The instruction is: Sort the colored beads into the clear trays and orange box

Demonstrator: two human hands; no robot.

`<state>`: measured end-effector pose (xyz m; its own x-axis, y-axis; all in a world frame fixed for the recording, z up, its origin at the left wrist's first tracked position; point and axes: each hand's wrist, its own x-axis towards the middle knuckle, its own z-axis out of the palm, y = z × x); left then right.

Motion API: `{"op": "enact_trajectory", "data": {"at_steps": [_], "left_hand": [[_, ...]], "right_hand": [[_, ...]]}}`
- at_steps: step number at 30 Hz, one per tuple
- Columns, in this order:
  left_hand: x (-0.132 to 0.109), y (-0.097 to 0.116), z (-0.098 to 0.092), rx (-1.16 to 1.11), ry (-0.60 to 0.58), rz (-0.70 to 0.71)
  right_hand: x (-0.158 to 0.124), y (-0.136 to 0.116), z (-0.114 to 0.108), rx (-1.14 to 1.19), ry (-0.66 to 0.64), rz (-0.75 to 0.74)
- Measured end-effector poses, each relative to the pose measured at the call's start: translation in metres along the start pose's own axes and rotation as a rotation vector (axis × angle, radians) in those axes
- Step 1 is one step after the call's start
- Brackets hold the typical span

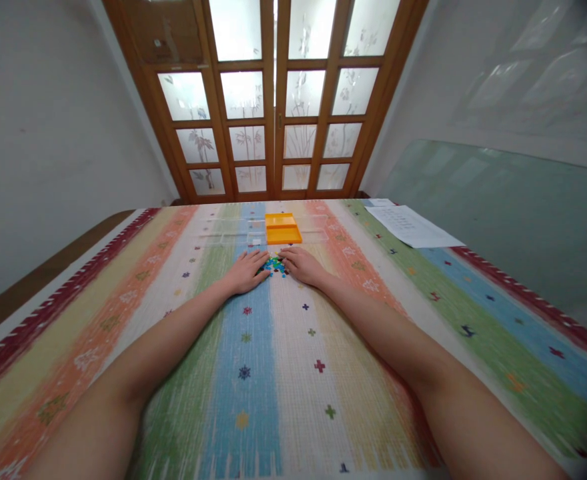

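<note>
A small pile of tiny blue, green and dark pieces [275,265] lies on the striped tablecloth. Its pieces are too small for me to tell their kind. From the left, my left hand [248,271] rests flat on the cloth with fingers stretched out, the tips touching the pile's edge. On the other side my right hand [302,265] lies with its fingers extended toward the pile, its fingertips at the right edge. Just beyond both hands sits an orange two-part tray [284,235]. Neither hand visibly grips anything.
Clear plastic trays [226,231] flank the orange one on both sides. Printed paper sheets [411,225] lie at the back right. The striped tablecloth [246,400] covers the table. Behind it stand wooden doors [276,120] with glass panes; a pale green panel [498,220] is at right.
</note>
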<state>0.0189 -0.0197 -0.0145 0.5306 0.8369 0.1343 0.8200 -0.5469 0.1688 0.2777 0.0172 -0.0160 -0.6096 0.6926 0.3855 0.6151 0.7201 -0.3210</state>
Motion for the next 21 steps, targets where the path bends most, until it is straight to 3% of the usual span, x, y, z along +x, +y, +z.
{"op": "enact_trajectory", "data": {"at_steps": [5, 11, 17, 21], "left_hand": [[-0.001, 0.000, -0.001, 0.011, 0.031, -0.003], [0.009, -0.001, -0.006, 0.047, -0.028, 0.074], [0.018, 0.002, -0.004, 0.023, -0.029, 0.071], [0.015, 0.000, -0.005, -0.014, -0.032, 0.094]], "right_hand": [[0.002, -0.001, 0.002, -0.038, -0.023, -0.020], [0.003, 0.004, 0.008, -0.019, -0.043, -0.028], [0.001, 0.008, 0.009, -0.003, 0.037, 0.032], [0.003, 0.007, 0.010, -0.044, -0.011, -0.002]]}}
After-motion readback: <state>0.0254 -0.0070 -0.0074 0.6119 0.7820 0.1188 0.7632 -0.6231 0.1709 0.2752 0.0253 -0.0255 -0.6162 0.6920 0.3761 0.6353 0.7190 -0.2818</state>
